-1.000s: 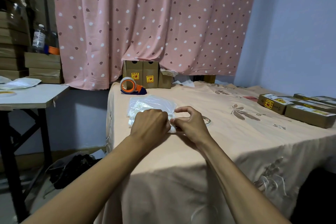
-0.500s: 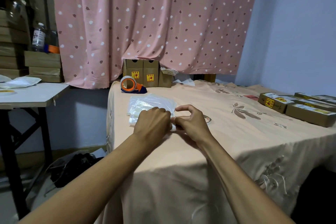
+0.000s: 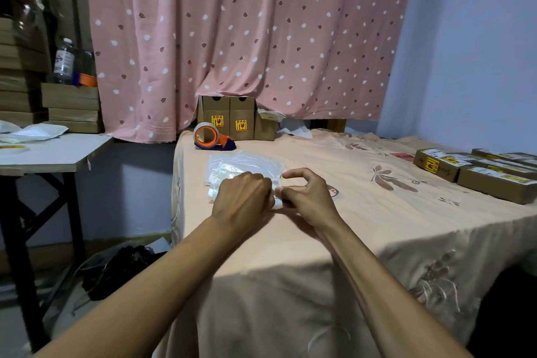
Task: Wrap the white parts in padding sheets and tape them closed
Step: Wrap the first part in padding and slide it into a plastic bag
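A stack of translucent padding sheets [image 3: 241, 165] lies on the cloth-covered table [image 3: 363, 218], just beyond my hands. My left hand [image 3: 244, 197] is curled into a fist over the near edge of the stack. My right hand [image 3: 308, 197] meets it, fingers curled and pinching a small white wrapped piece [image 3: 276, 203] between the two hands. Most of that piece is hidden by my fingers. An orange tape dispenser [image 3: 210, 136] stands behind the sheets.
Three small cardboard boxes [image 3: 235, 120] stand against the pink curtain. Flat brown boxes [image 3: 476, 171] lie at the table's right. A side table [image 3: 52, 154] with white bags is on the left, with dark clutter [image 3: 122, 270] on the floor.
Both hands have stayed together at the near edge of the sheets, with only small finger movements. The right thumb and forefinger have shifted slightly.
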